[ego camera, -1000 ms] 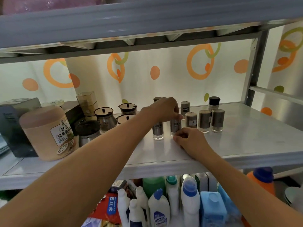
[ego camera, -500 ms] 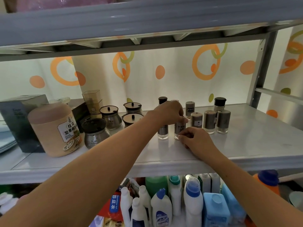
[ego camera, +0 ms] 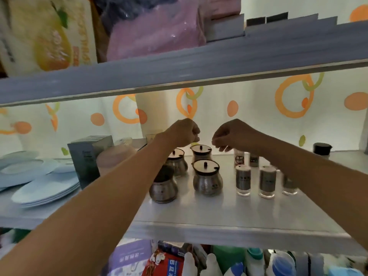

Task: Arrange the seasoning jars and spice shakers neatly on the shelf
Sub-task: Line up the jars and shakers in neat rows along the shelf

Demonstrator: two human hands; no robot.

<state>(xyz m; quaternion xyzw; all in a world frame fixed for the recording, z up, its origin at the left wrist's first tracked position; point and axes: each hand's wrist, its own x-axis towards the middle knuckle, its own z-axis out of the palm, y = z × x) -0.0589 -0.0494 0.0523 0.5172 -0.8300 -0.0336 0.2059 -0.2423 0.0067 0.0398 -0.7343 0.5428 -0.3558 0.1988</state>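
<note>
1. Head view: both hands are raised side by side above the back of the shelf (ego camera: 219,216), apart from each other.
2. The left hand (ego camera: 184,132) has its fingers (ego camera: 196,134) curled in against the thumb, with nothing visible in them.
3. The right hand (ego camera: 233,136) has its fingers (ego camera: 221,148) bent downward; blur hides whether they pinch anything.
4. Four round seasoning jars (ego camera: 207,181) stand clustered below the left hand.
5. The spice shakers (ego camera: 243,180) stand upright in rows just right of the jars, some behind the right forearm.
6. A black-capped shaker (ego camera: 322,149) stands well apart, far right.
7. Pale blue plates (ego camera: 45,188) are stacked at the left.
</note>
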